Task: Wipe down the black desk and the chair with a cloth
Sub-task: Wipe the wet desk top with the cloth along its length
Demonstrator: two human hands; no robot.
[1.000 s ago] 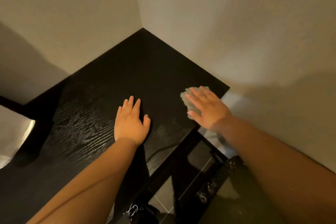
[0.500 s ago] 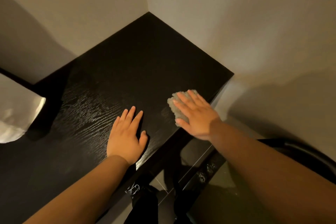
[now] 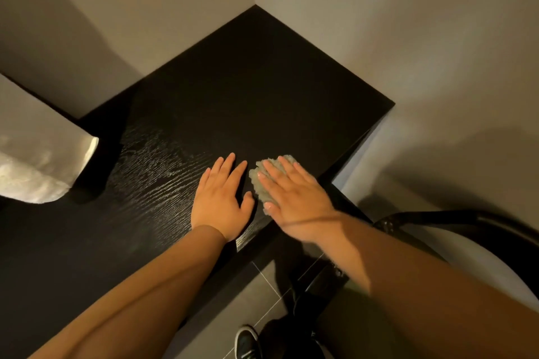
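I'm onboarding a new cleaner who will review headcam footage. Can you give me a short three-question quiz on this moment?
1. Which hand presses the cloth onto the black desk?
2. True or false: the left hand lies flat on the desk beside the cloth.
3. The chair stands: A) on the desk B) to the desk's right C) against the far corner.
Key: 1 the right hand; 2 true; 3 B.
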